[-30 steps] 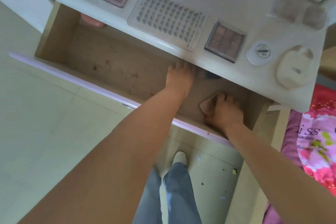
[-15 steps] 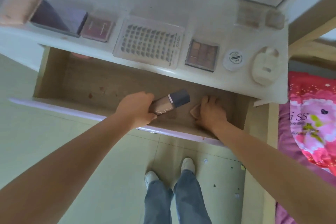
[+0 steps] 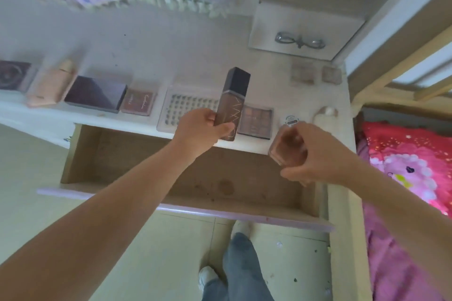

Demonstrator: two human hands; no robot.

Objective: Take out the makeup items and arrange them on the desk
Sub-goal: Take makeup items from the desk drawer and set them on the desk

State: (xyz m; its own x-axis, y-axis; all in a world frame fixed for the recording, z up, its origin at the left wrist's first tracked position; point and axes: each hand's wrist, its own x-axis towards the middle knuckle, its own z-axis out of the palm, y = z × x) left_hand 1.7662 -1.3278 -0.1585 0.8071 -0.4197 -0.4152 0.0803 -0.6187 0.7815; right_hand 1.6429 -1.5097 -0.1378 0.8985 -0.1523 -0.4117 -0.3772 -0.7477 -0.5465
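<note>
Above the open drawer (image 3: 146, 173), my left hand (image 3: 198, 133) grips a foundation bottle (image 3: 232, 102) (dark cap up) while my right hand (image 3: 315, 156) clutches a pinkish compact (image 3: 285, 146).

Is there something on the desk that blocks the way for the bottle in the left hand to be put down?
Partly. The left hand holds the foundation bottle above the desk's front row, over the lash tray and the eyeshadow palette. These occupy the surface directly below. The desk behind that row appears free, with nothing visible in the way.
</note>
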